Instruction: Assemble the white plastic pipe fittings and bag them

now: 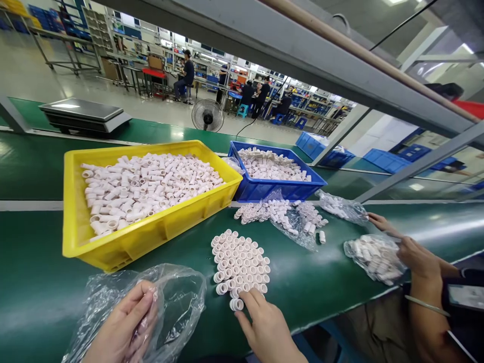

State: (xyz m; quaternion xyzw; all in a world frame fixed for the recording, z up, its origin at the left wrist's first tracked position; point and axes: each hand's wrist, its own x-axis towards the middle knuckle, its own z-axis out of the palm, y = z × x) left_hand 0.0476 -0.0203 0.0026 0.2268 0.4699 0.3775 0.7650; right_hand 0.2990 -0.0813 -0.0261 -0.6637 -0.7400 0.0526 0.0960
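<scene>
My left hand (130,322) is closed on a clear plastic bag (181,297), pinching its edge. The bag's mouth gapes to the right, and its lower part lies crumpled on the green belt. My right hand (262,322) is at the near edge of a cluster of white plastic pipe fittings (242,259), which stand upright, packed side by side. Its thumb and forefinger sit on either side of one fitting (236,304) at the cluster's front. To the left behind the cluster, a yellow bin (151,227) holds a heap of loose fittings (151,181).
A blue bin (280,189) of fittings stands beside the yellow one. Loose fittings (280,212) lie on plastic before it. A co-worker's hands (416,254) are near filled bags (378,257) at right. A scale (85,113) and a fan (207,116) are behind; a metal beam crosses above.
</scene>
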